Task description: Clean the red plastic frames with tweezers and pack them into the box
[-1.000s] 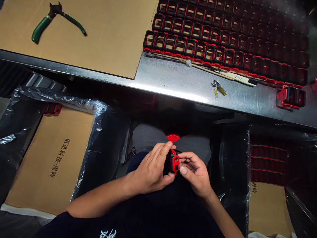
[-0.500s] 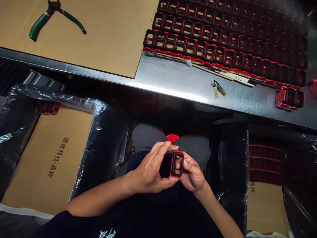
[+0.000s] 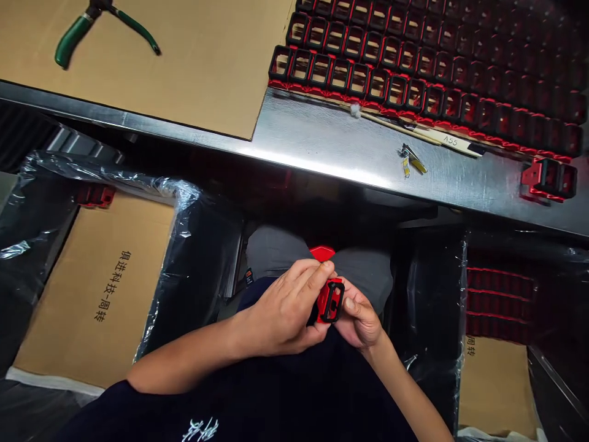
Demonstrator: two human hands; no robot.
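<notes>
A small red and black plastic frame (image 3: 332,301) with a rectangular opening is held over my lap, turned at an angle. My left hand (image 3: 289,302) grips it from the left, with its fingers at the top end and its thumb at the bottom end. On the other side, my right hand (image 3: 361,318) has its fingers curled against the frame's right edge, the thumb bent close to its face. Part of the frame is hidden behind my left fingers.
Rows of similar red and black frames (image 3: 340,73) stand on the metal table (image 3: 313,141). Nail clippers (image 3: 411,161), a cotton-tipped stick (image 3: 396,125), a marker (image 3: 453,141) and green-handled pliers (image 3: 76,35) lie there. Plastic-lined boxes with cardboard (image 3: 105,276) flank my legs.
The frame has turned in my hands, so its opening is now seen more at a slant with its red side showing. My left fingers have closed further over it.
</notes>
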